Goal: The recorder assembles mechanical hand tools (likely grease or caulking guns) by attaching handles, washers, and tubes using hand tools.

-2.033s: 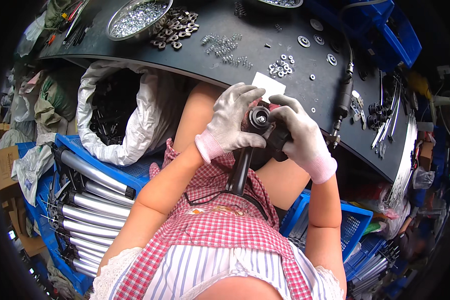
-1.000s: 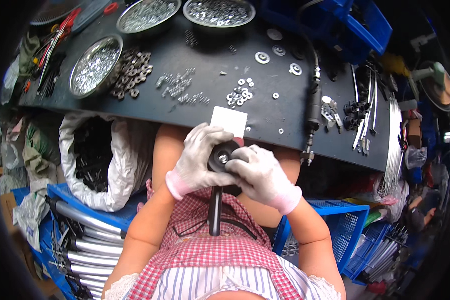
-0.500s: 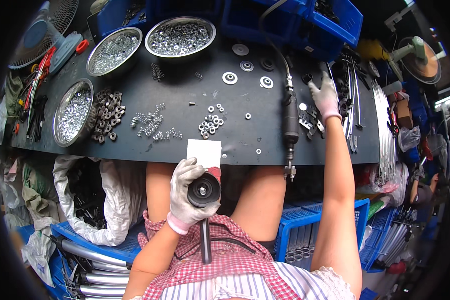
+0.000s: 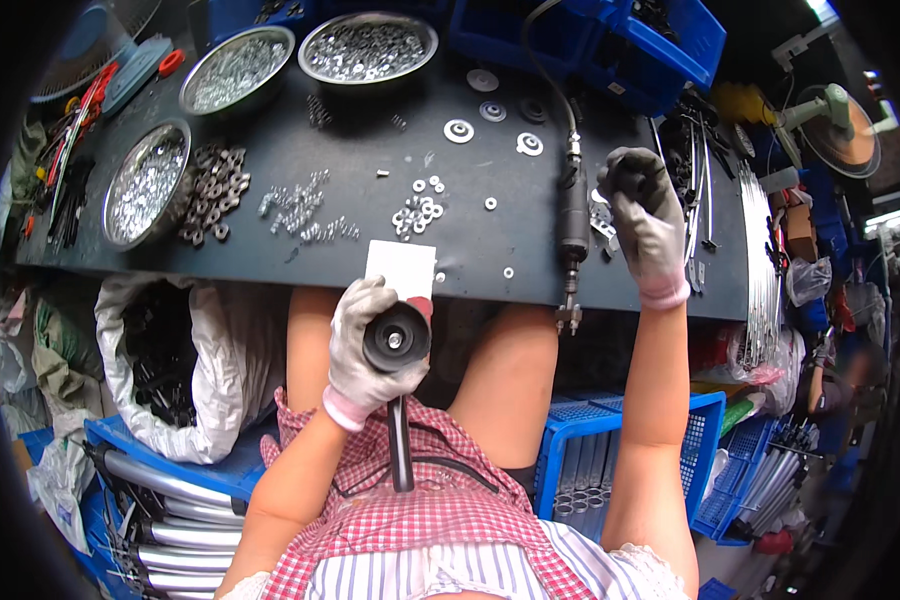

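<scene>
My left hand, in a white work glove, is closed round a black round part above my lap. A shiny metal piece shows at its centre, and a black tube runs below it toward my apron. Just beyond this hand a white square block sits at the table's near edge. My right hand, also gloved, is raised over the right side of the table. Its fingers are curled round a small dark round part, partly hidden by the glove. Left of it lies a dark air screwdriver with a hose.
Metal bowls of small parts stand at the back left. Loose nuts, springs and washers lie on the dark table. Blue bins stand behind; a blue crate of tubes is by my right leg.
My right hand has come back toward me from the far right of the table, now with a small dark round part in its fingers. The left hand keeps its hold; the view has shifted slightly.
</scene>
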Demonstrator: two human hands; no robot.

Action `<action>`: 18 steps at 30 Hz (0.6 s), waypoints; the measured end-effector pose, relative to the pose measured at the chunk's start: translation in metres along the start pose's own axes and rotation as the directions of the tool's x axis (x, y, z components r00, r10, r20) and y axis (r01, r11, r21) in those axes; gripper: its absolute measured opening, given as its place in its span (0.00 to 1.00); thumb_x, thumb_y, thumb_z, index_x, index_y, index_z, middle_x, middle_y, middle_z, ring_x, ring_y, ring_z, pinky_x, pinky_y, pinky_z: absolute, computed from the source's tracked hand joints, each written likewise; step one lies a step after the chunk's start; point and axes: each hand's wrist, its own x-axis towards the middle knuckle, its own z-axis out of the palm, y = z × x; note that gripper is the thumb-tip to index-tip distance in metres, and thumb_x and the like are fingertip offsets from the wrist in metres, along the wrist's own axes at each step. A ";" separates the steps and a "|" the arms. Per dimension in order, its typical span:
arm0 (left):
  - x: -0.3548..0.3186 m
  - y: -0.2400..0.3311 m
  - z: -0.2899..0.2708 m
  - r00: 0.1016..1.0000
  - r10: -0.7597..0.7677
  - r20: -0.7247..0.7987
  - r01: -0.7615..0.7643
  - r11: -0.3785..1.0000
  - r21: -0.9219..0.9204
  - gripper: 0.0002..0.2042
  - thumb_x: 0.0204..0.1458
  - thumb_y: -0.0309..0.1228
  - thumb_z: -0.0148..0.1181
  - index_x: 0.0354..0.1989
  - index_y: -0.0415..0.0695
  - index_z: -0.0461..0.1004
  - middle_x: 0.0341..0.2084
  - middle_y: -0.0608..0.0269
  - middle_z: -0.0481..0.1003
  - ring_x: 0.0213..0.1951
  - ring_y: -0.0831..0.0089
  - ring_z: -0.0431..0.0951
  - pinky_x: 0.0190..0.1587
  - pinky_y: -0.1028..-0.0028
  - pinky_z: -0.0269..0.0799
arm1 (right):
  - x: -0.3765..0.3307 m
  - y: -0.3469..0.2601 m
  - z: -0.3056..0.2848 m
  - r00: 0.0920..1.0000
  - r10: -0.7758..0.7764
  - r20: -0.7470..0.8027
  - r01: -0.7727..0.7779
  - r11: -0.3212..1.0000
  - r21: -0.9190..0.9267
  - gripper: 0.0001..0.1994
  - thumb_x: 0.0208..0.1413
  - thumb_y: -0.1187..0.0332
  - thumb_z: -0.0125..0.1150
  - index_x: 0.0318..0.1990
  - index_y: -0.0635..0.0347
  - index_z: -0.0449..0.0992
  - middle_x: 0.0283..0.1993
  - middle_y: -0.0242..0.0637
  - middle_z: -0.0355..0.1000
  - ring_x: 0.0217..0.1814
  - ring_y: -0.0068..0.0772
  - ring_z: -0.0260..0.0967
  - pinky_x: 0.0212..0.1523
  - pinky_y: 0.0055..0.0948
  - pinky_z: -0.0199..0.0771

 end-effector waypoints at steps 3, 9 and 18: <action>0.005 0.004 0.003 1.000 -0.008 -0.002 0.008 1.000 0.002 0.37 0.23 0.37 0.74 0.50 0.45 0.68 0.49 0.51 0.69 0.56 0.49 0.67 0.60 0.56 0.60 | -0.041 -0.007 0.035 0.969 0.051 0.243 -0.087 0.986 0.142 0.26 0.50 0.66 0.60 0.55 0.69 0.64 0.50 0.39 0.67 0.49 0.29 0.66 0.51 0.27 0.65; 0.006 -0.001 0.019 0.993 -0.114 -0.023 0.104 0.958 -0.267 0.40 0.26 0.35 0.74 0.55 0.47 0.63 0.39 0.56 0.72 0.43 0.55 0.74 0.50 0.61 0.67 | -0.069 0.013 0.113 0.896 0.303 0.323 -0.247 0.947 -0.204 0.17 0.46 0.73 0.66 0.45 0.65 0.74 0.44 0.38 0.71 0.48 0.32 0.70 0.52 0.29 0.68; 0.012 -0.002 0.016 0.985 0.126 -0.119 -0.137 0.986 -0.091 0.53 0.25 0.36 0.75 0.65 0.50 0.51 0.40 0.59 0.74 0.43 0.56 0.76 0.48 0.60 0.70 | -0.065 0.014 0.149 0.682 0.033 0.730 0.667 0.382 -0.640 0.19 0.41 0.79 0.56 0.45 0.58 0.74 0.43 0.41 0.72 0.43 0.47 0.71 0.44 0.40 0.73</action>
